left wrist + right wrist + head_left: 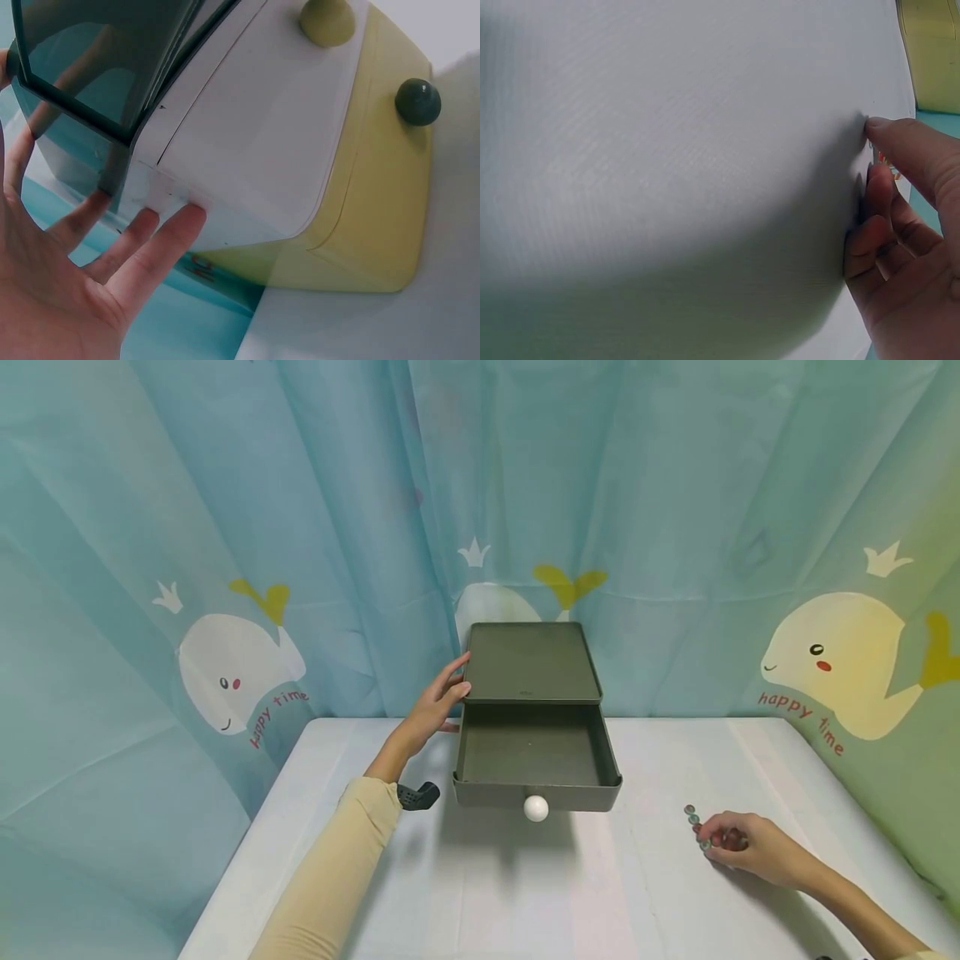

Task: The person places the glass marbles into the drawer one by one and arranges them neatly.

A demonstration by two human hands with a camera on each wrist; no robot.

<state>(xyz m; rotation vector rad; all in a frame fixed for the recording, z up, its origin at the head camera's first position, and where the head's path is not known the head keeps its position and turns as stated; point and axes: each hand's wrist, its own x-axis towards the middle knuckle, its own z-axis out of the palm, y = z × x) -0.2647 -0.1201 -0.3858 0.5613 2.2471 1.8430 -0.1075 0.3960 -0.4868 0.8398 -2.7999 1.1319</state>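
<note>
A small drawer cabinet stands on the table, its dark green top tier (532, 660) above a white tier (255, 120) and a yellow tier (375, 165). The green drawer (498, 796) is pulled out, with a bare bottom and a white round knob (536, 808). Against the cabinet's left side rests my left hand (431, 706), fingers spread and fairly straight. At the right of the table, my right hand (757, 847) pinches the near end of a row of small round green and dark red pieces (692, 814) between thumb and curled fingers. The pieces' kind is too small to tell.
The white table (645, 893) ends at the back against a blue-green curtain (360, 527) printed with whales. A black wrist device (418, 796) sits on the left wrist. Lower tiers carry a yellow knob (328, 21) and a dark green knob (418, 101).
</note>
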